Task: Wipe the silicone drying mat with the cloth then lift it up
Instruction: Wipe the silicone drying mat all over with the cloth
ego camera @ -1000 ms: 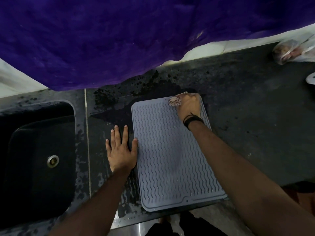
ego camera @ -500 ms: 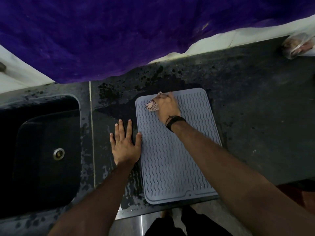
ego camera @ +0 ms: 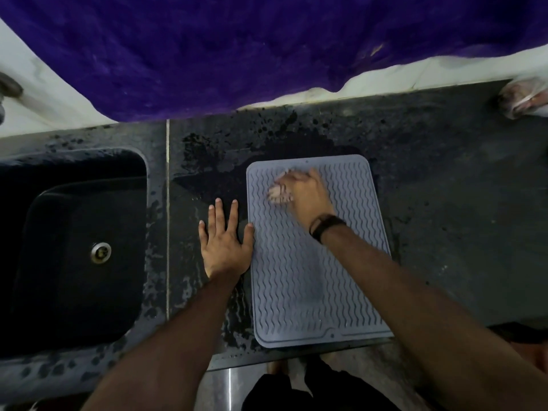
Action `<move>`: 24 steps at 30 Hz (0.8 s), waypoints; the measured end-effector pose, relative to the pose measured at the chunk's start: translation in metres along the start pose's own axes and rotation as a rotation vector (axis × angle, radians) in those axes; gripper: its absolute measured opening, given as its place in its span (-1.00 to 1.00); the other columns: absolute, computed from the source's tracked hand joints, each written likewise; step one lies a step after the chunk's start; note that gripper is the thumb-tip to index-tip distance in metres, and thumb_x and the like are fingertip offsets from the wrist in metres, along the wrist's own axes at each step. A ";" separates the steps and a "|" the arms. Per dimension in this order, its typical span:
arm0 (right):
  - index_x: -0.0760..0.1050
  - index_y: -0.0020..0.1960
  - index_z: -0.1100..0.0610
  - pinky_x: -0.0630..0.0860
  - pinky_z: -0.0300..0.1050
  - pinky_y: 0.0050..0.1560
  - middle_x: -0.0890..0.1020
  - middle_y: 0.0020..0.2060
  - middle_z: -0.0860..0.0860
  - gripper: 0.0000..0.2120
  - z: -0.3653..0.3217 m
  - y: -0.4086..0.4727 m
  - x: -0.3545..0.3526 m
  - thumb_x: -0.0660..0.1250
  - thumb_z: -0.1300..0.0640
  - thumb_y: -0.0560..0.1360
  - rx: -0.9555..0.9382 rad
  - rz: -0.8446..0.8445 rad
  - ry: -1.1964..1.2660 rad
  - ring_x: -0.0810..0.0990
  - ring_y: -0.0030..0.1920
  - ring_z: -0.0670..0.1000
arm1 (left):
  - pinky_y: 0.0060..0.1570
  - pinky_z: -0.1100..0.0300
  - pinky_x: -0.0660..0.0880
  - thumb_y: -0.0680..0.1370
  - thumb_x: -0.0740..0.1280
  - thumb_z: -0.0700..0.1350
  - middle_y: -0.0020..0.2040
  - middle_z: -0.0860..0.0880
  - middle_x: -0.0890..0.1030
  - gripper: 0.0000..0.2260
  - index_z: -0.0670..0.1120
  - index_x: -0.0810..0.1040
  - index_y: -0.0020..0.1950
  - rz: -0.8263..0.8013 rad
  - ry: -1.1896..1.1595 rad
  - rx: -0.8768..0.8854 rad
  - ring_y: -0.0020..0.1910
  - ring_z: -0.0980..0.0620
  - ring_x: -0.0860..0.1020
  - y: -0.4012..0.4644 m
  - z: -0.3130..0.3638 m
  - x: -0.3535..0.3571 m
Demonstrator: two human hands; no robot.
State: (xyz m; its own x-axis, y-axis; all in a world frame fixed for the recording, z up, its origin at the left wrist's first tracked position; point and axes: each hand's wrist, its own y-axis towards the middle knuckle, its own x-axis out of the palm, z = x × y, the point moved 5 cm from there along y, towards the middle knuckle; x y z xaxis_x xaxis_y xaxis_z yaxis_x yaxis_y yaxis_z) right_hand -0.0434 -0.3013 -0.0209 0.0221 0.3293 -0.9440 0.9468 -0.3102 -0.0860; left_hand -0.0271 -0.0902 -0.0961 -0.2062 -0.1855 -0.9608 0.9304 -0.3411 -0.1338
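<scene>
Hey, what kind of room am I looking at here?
Most likely a kitchen: a dark sink with a metal drain is set into a wet stone countertop, and a ridged silicone drying mat lies on it.

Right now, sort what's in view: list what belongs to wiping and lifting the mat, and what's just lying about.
Part of the job:
silicone drying mat
cloth, gripped in the right hand
left hand, flat on the wet countertop at the mat's edge

Just lying about:
sink
purple towel
plastic bag, far right

Head camera looks steeply down, apparently close.
</scene>
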 end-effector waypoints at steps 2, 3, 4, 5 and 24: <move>0.48 0.32 0.07 0.34 0.10 0.38 0.52 0.30 0.04 -0.56 -0.004 0.027 -0.001 0.31 0.27 0.45 0.016 -0.041 -0.039 0.35 0.32 0.18 | 0.59 -0.08 -0.19 0.65 -0.09 0.31 0.68 -0.02 -0.09 -0.39 0.14 -0.05 0.67 -0.006 0.008 -0.003 0.64 0.01 -0.16 0.000 -0.001 0.000; 0.50 0.31 0.08 0.36 0.10 0.36 0.54 0.27 0.05 -0.59 -0.005 0.035 0.001 0.30 0.25 0.47 0.025 -0.068 -0.073 0.35 0.31 0.19 | 0.59 -0.09 -0.18 0.65 -0.09 0.31 0.68 -0.02 -0.09 -0.39 0.14 -0.05 0.67 -0.006 0.009 -0.003 0.64 0.01 -0.16 0.000 -0.001 0.001; 0.51 0.29 0.09 0.39 0.09 0.34 0.55 0.25 0.06 -0.62 -0.005 0.040 0.004 0.30 0.23 0.48 0.037 -0.084 -0.100 0.36 0.30 0.18 | 0.59 -0.09 -0.18 0.65 -0.10 0.32 0.68 -0.02 -0.09 -0.39 0.14 -0.05 0.67 -0.002 0.006 -0.002 0.64 0.01 -0.15 0.000 -0.001 0.001; 0.51 0.29 0.10 0.38 0.10 0.34 0.55 0.25 0.06 -0.63 -0.006 0.039 0.007 0.31 0.23 0.48 0.048 -0.093 -0.109 0.35 0.31 0.19 | 0.59 -0.09 -0.17 0.65 -0.10 0.32 0.68 -0.02 -0.08 -0.39 0.14 -0.04 0.67 0.004 0.003 0.000 0.64 0.00 -0.15 0.000 -0.001 0.001; 0.52 0.29 0.02 0.41 0.02 0.25 0.55 0.27 -0.05 -0.57 -0.009 -0.178 0.028 0.33 0.26 0.44 -0.032 -0.154 -0.029 0.45 0.20 0.12 | 0.59 -0.12 -0.19 0.65 -0.11 0.30 0.68 -0.05 -0.13 -0.38 0.10 -0.05 0.67 -0.029 -0.024 0.016 0.65 -0.04 -0.16 -0.002 0.001 -0.003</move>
State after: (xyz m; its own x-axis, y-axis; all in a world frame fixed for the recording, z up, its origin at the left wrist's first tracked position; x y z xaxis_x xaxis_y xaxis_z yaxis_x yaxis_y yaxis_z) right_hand -0.2086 -0.2293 -0.0290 -0.1330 0.3444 -0.9294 0.9480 -0.2293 -0.2207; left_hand -0.0284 -0.0901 -0.0930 -0.2404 -0.1977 -0.9503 0.9192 -0.3611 -0.1574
